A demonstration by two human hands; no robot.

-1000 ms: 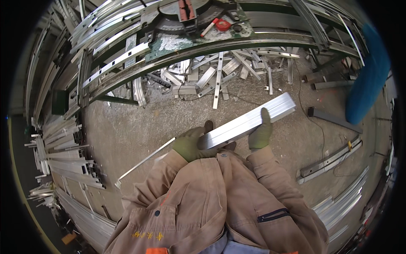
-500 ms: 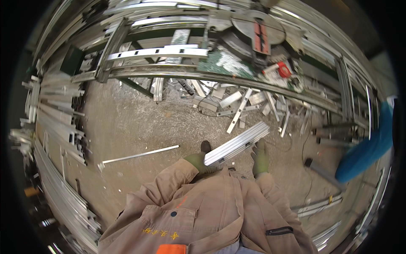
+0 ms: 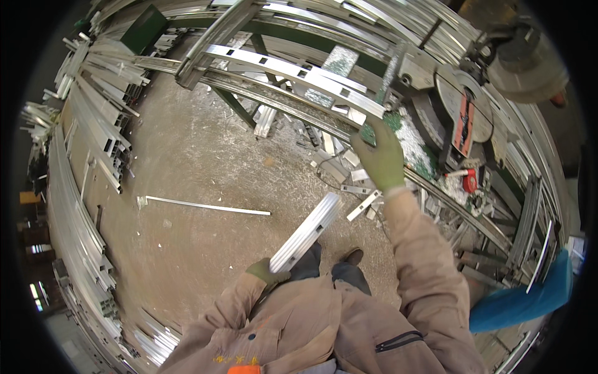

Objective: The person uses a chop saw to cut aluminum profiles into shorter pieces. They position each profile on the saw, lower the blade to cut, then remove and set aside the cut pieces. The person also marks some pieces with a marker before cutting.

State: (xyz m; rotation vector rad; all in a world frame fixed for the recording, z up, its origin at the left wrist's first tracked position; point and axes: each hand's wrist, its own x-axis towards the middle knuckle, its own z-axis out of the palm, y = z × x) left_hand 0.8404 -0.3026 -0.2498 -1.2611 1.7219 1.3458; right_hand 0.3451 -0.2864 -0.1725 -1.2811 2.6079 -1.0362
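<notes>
My left hand (image 3: 266, 272), in a green glove, is closed around the lower end of a short bundle of silver aluminium profiles (image 3: 305, 234). The bundle slants up and to the right in front of my body, with dark slots along its side. Gloved in green too, my right hand (image 3: 381, 161) reaches out over the front edge of the saw bench, its thumb and fingers curved and apart with nothing visible between them. Just beyond its fingertips is the right end of a longer aluminium profile (image 3: 302, 75) with square holes, lying on the bench.
A mitre saw (image 3: 461, 118) stands on the bench at the right, beside a red tape measure (image 3: 468, 181). Offcuts (image 3: 333, 165) litter the floor below the bench. One thin strip (image 3: 208, 206) lies on the floor; long profiles (image 3: 78, 230) are stacked at the left.
My right hand has left the bundle's side and stretched forward to the bench. The bundle stays in my left hand, tilted more steeply. The view has turned, shifting the bench rightward.
</notes>
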